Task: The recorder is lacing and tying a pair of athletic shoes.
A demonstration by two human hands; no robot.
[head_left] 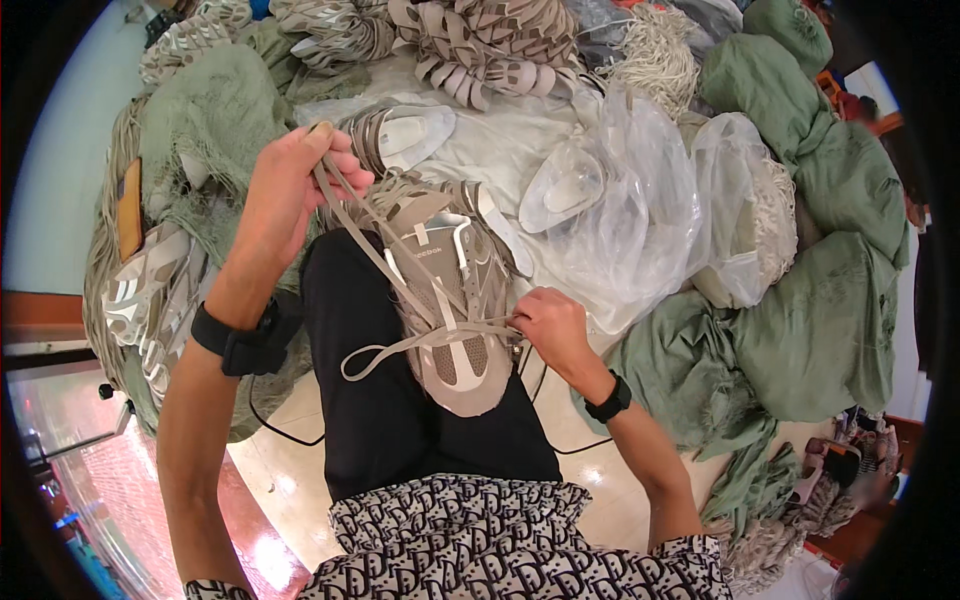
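A beige and brown sneaker upper (463, 368), with mesh and white trim, lies across my black-trousered lap, its toe toward me. My left hand (298, 185) is raised beyond its left side, thumb and fingers pinched on a beige shoelace (360, 222). Two strands of that lace run down from the hand to the upper's front eyelets. At the right edge of the upper, my right hand (553, 325) pinches the lace near the eyelets. A loose lace loop (365, 364) sticks out to the left over my thigh.
Stacked shoe uppers (490, 40) lie at the back. A white and clear plastic bag (640, 220) spreads to the right, beside green sacks (820, 320). A bundle of pale laces (655, 60) rests behind. More uppers (150, 290) and a green net sack (215, 110) are on the left.
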